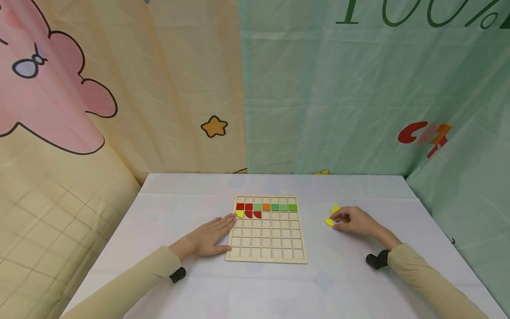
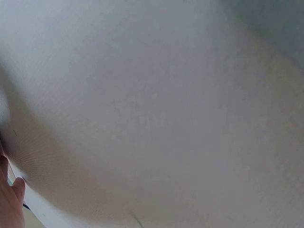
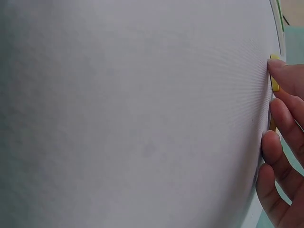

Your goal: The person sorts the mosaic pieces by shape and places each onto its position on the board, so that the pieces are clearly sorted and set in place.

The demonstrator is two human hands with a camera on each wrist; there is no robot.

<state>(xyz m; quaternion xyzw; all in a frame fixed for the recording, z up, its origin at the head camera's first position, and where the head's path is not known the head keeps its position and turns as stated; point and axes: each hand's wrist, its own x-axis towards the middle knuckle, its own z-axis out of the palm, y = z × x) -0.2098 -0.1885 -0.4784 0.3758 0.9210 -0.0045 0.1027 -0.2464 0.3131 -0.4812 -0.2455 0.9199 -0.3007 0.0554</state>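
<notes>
A wooden grid board (image 1: 266, 260) lies on the table, its second row filled with red, green and orange square tiles (image 1: 266, 207). Below that row, at the left, sit a yellow quarter-round piece (image 1: 239, 214) and two red quarter-round pieces (image 1: 249, 214). With fingers spread, my left hand (image 1: 211, 237) rests against the board's left edge. To the right of the board, my right hand (image 1: 356, 221) pinches a yellow curved piece (image 1: 328, 222) between thumb and finger; the right wrist view shows this yellow piece (image 3: 275, 80) edge-on. Another yellow piece (image 1: 335, 208) is just beyond the fingers, partly hidden.
The table (image 1: 275, 292) wears a white cloth. Printed curtains (image 1: 318, 88) hang behind it and at both sides. A black wrist device (image 1: 377, 259) sits under the right sleeve, and another black device (image 1: 177, 275) under the left.
</notes>
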